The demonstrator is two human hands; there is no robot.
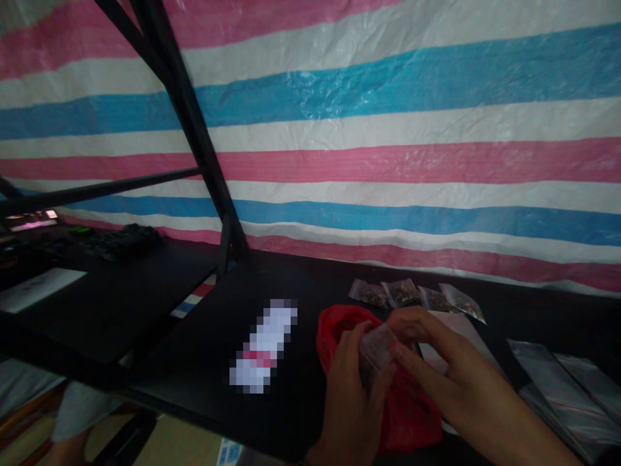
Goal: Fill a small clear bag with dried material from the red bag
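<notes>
We see 2 bare hands and forearms at the near edge of the scene, right of centre. The left hand (352, 382) and right hand (427, 356) carry no gloves, rings, watch or bracelet, and no sleeve reaches either wrist. Fingernails on both are short and unpainted.
</notes>
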